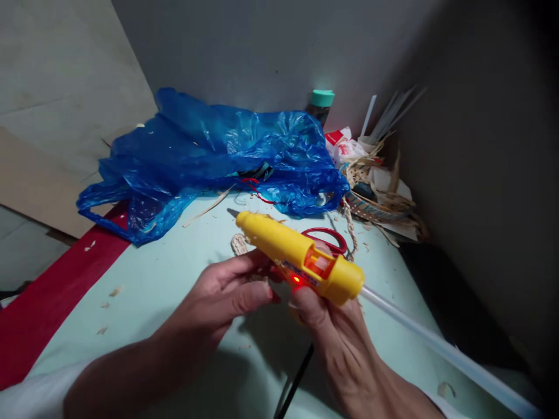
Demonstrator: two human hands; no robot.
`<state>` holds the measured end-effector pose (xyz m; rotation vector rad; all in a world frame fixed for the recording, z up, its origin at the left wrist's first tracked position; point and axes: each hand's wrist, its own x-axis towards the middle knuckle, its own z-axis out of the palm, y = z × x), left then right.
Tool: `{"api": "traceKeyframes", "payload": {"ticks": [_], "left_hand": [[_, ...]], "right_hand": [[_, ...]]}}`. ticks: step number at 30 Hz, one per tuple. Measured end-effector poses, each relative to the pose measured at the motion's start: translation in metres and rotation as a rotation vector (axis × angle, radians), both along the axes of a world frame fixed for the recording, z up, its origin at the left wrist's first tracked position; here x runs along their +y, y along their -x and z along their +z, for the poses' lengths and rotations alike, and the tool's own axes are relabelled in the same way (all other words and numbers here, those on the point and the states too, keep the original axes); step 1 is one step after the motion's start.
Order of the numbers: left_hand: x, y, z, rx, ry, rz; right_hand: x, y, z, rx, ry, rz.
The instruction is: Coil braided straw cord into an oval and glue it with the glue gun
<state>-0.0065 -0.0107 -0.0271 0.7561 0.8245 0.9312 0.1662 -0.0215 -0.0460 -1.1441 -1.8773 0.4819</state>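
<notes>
My right hand [332, 326] is closed around a yellow hot glue gun [279, 238], with its dark nozzle pointing up and to the left. A red light glows on its side, and a long translucent glue stick [437, 337] runs out of its back end. Below the nozzle, my left hand [231, 291] has its thumb and fingers drawn together on a beige braided cord [239, 244], mostly hidden behind the fingers. Red-handled scissors [327, 237] lie just beyond the glue gun, partly covered by it. A black cable [297, 381] hangs below my right hand.
A crumpled blue plastic bag [218, 145] spreads across the back of the pale green table [174, 256]. Behind it stands a jar with a green lid [322, 98]. Spare glue sticks [388, 116] and a woven straw piece [379, 206] are at the right. Straw scraps lie scattered.
</notes>
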Motion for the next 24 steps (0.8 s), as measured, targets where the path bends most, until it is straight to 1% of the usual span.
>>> {"api": "traceKeyframes", "payload": {"ticks": [3, 6, 8, 10, 12, 14, 17, 20, 22, 24], "left_hand": [[-0.004, -0.01, -0.005, -0.127, 0.017, -0.047], [-0.003, -0.014, -0.01, -0.159, 0.01, -0.04], [-0.003, -0.016, -0.012, -0.183, -0.003, -0.015], [-0.003, -0.018, -0.013, -0.204, -0.017, 0.003], [-0.003, -0.018, -0.012, -0.217, -0.022, 0.008], [-0.003, -0.017, -0.011, -0.227, -0.022, 0.015], [-0.002, -0.014, -0.01, -0.228, -0.021, 0.032], [0.002, -0.01, -0.008, -0.229, -0.003, 0.088], [0.006, -0.007, -0.007, -0.235, 0.008, 0.13], [0.009, -0.005, -0.005, -0.234, 0.016, 0.154]], "right_hand": [[-0.001, 0.006, 0.0, 0.072, -0.011, 0.032], [-0.001, 0.01, 0.003, -0.018, -0.037, 0.029], [0.0, 0.011, 0.004, -0.029, -0.018, 0.031], [0.001, 0.011, 0.004, -0.043, -0.006, 0.032], [0.003, 0.008, 0.003, -0.12, -0.023, 0.005], [0.006, 0.003, 0.003, -0.216, -0.072, -0.016], [0.006, -0.004, 0.005, -0.26, -0.16, 0.0], [-0.001, -0.008, 0.013, -0.308, -0.22, 0.051], [-0.008, -0.012, 0.019, -0.368, -0.306, 0.072], [-0.012, -0.02, 0.024, -0.315, -0.362, 0.044]]}}
